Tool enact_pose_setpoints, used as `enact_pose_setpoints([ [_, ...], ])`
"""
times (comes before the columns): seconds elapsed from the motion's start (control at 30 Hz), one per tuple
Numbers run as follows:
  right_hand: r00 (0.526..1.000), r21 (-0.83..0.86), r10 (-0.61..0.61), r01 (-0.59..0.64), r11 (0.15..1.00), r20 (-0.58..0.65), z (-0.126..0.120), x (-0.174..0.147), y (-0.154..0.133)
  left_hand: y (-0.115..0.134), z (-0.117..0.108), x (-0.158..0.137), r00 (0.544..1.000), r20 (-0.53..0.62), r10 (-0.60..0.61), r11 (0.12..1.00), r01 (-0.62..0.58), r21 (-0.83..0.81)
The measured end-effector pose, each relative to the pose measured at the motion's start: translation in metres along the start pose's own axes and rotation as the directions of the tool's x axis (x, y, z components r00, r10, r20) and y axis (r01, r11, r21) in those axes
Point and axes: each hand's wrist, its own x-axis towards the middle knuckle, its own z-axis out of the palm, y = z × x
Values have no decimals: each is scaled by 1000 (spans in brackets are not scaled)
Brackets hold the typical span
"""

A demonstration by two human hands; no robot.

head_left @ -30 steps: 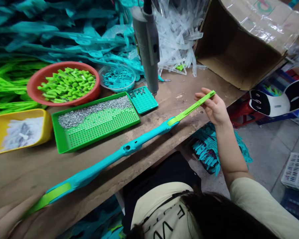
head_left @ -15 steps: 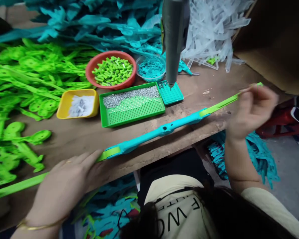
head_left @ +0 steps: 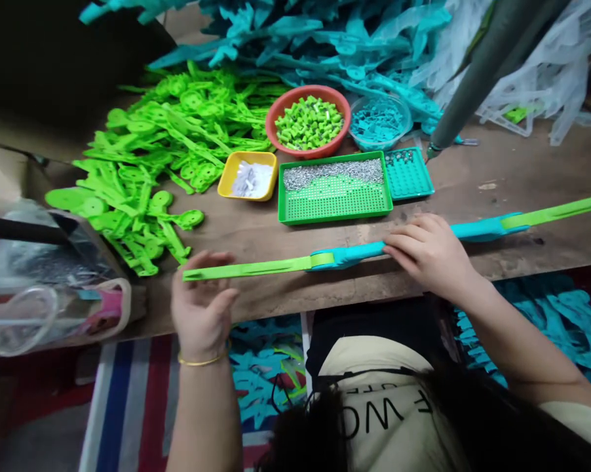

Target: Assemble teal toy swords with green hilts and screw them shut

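Note:
A long plastic bar (head_left: pixel 359 253), turquoise in the middle with a lime-green arm (head_left: pixel 261 267) at its left and another green arm (head_left: pixel 565 211) at its right, lies across the front of the workbench. My right hand (head_left: pixel 430 259) is closed over the turquoise middle, hiding part of it. At the left arm's tip is my left hand (head_left: pixel 204 305), palm up, its thumb apart and its fingers partly hidden behind the arm. Behind the bar sit a green perforated tray (head_left: pixel 335 213) of small metal pieces and a turquoise tray (head_left: pixel 411 180) with a few small dark parts.
A grey tool shaft (head_left: pixel 467 92) slants down over the bench (head_left: pixel 236 229). Near it are a red bowl (head_left: pixel 274 134), a clear bowl (head_left: pixel 380 124) and a yellow dish (head_left: pixel 224 189). Green parts (head_left: pixel 143 164), turquoise parts (head_left: pixel 300 39) and clear parts (head_left: pixel 536 72) are heaped behind.
The view has swung left. My right hand has left the right green arm and now grips the turquoise middle. My left hand has slid to the left arm's tip and opened.

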Motion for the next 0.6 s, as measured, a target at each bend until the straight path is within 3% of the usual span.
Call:
enact_pose_setpoints([
  [0.1,999,-3,-39,39,999,-16,-6,10,-11,-5,19,-3,982,167,-91,981,117,-153],
  [0.23,995,172,-74,85,981,-74,9,40,-60,-6,30,1,974,227,10,986,27,-162],
  [0.37,985,352,-126,78,933,117,45,70,-105,-5,33,4,926,362,106,993,-81,-84],
  [0.47,968,423,-158,62,904,196,59,78,-110,-5,37,6,888,435,150,985,-174,15],
  [0.6,970,435,-189,106,894,153,61,77,-100,-8,46,7,893,397,213,971,-238,15],
])
